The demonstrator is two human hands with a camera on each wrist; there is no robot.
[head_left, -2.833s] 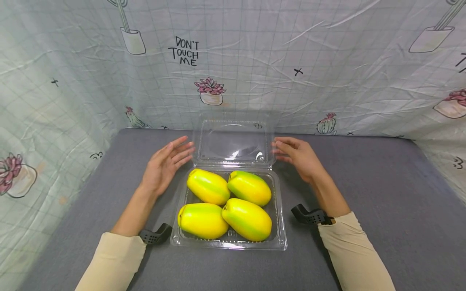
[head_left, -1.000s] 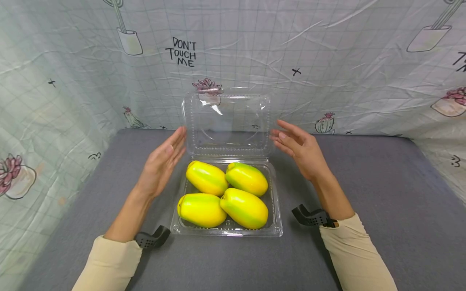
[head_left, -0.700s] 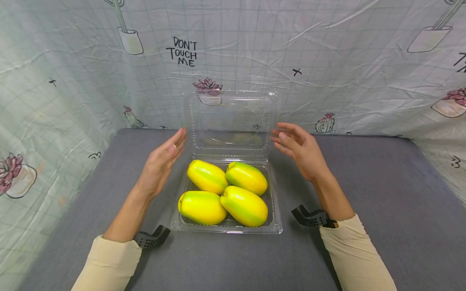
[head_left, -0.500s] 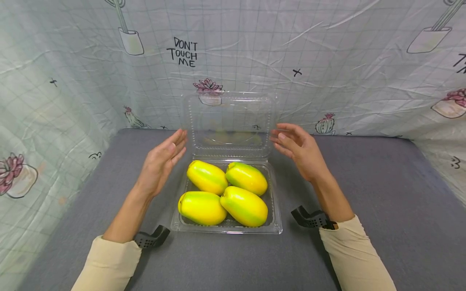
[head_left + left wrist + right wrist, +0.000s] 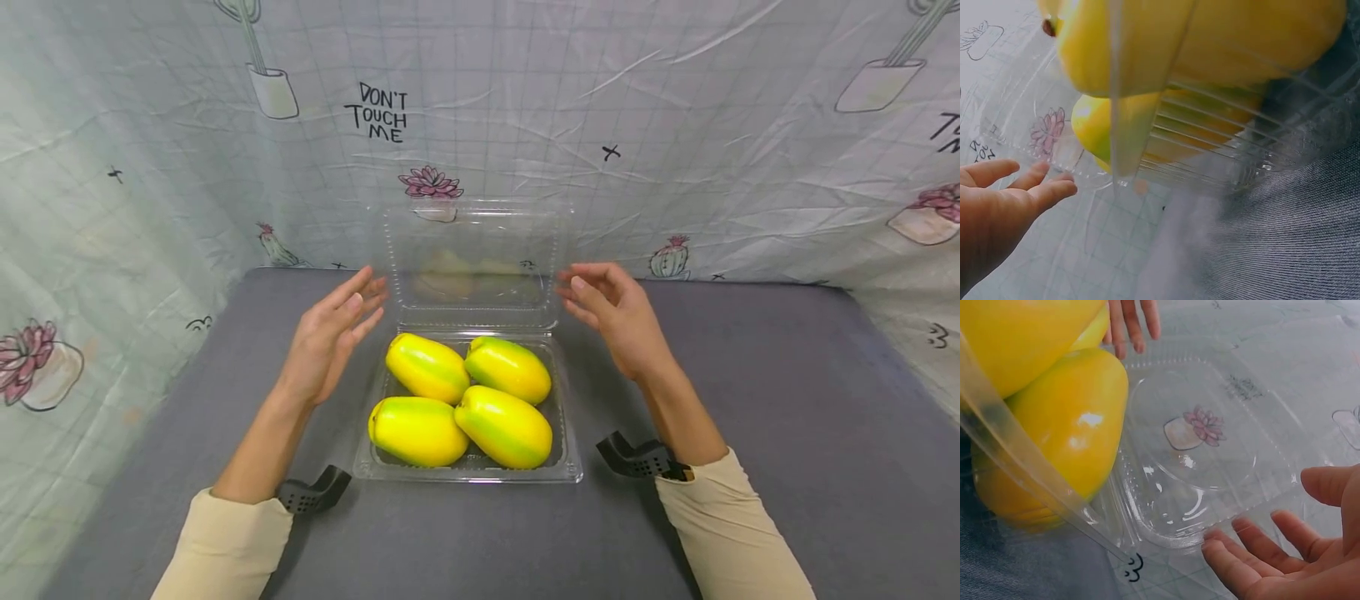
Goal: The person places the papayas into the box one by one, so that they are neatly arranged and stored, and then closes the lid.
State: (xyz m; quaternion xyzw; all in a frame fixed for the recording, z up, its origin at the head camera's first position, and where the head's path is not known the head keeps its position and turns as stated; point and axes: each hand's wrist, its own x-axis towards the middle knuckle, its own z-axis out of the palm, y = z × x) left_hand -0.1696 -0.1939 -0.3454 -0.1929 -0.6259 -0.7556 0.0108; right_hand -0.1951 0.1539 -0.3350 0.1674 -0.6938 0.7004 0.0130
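A clear plastic clamshell box (image 5: 468, 477) lies on the table before me, its hinged lid (image 5: 472, 237) raised at the far side. Several plump yellow-green fruits (image 5: 504, 427), papaya-like in shape, fill the base in two rows. My left hand (image 5: 318, 346) is held beside the lid's left edge, fingers spread and fingertips right at it. On the opposite side, my right hand (image 5: 618, 321) has its fingertips at the lid's right edge, the fingers gently bent. In the right wrist view the fingers (image 5: 1232, 565) reach the lid's rim. Neither hand grips anything.
Grey cloth covers the table (image 5: 750, 375). A pale printed curtain (image 5: 525, 92) hangs close behind the box and along both sides. A black strap-on wrist mount (image 5: 315, 490) sits on my left wrist, another (image 5: 637, 457) on the right.
The lid has swung up from leaning back, and its top edge has dipped slightly in the last half second. Fruit reflections show in it. The base sits slightly farther away. Both hands stay beside the lid.
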